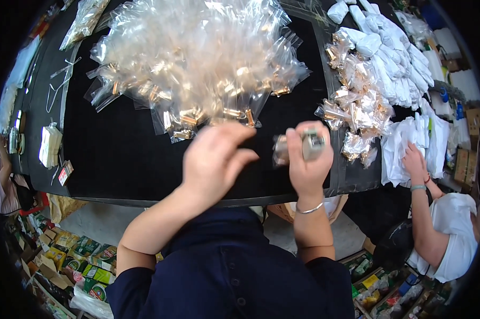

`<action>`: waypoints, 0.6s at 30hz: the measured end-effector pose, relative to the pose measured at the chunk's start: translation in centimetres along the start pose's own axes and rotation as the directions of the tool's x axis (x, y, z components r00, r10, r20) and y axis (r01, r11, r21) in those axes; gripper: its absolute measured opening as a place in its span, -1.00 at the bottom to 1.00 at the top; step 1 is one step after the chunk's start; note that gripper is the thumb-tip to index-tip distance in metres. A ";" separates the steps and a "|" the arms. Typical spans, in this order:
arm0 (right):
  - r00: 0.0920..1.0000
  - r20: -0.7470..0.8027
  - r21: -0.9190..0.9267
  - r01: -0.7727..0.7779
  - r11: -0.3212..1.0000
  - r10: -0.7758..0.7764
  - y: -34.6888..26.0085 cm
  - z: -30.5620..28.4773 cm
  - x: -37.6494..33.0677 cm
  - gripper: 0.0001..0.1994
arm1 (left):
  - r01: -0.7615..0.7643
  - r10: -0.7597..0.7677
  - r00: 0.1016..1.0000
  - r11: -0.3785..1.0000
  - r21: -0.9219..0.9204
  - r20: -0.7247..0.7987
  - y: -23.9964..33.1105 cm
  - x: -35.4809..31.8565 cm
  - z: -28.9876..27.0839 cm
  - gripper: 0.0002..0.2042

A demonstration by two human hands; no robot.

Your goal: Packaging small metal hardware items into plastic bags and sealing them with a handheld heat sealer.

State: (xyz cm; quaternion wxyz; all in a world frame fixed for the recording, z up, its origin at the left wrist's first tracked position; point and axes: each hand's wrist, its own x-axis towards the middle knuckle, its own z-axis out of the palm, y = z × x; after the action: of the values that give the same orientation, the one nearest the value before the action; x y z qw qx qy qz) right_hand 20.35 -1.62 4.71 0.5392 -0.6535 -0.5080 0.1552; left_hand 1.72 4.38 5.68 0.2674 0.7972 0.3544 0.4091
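My right hand, with a silver bangle at the wrist, is closed around a small pale grey tool with a dark end. The tool's kind is not clear. Beside its thumb hangs a small clear bag with something copper-coloured inside, blurred. My left hand is smeared by motion, its thumb and forefinger apart and nothing visible between them. Just beyond it spreads a big heap of clear plastic bags holding shiny gold-coloured pieces, on the black tabletop.
Folded small clear bags are piled to the right, near white wrapped packets. Another person's hands handle white bags there. A stack of pale slips lies at the left. Cardboard boxes and packages cover the floor.
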 end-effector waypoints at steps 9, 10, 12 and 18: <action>0.946 0.222 0.196 -0.279 0.940 0.235 0.0 4.1 5.4 -0.80 | 0.005 0.003 1.000 0.958 0.287 -0.028 -3.6 3.4 -2.6 -0.69; 0.954 0.183 0.251 -0.281 0.926 0.239 0.2 4.2 5.4 -0.79 | 0.006 0.003 0.999 0.958 0.286 -0.032 -3.6 3.3 -2.7 -0.69; 0.973 0.138 0.209 -0.209 0.955 0.183 0.3 4.5 6.4 -0.79 | -0.097 0.111 0.993 0.956 0.278 -0.037 -2.9 3.2 -3.3 -0.72; 0.980 0.182 0.048 -0.084 0.995 0.074 0.7 4.1 7.2 -0.74 | -0.180 0.177 0.983 0.980 0.089 0.043 -1.9 0.5 -3.7 -0.77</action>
State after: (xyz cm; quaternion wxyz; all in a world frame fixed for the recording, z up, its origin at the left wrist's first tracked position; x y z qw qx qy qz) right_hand 20.71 6.67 5.09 0.5022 -0.6414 -0.5238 0.2490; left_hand -1.84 6.40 6.51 0.1984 0.8443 0.2953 0.4007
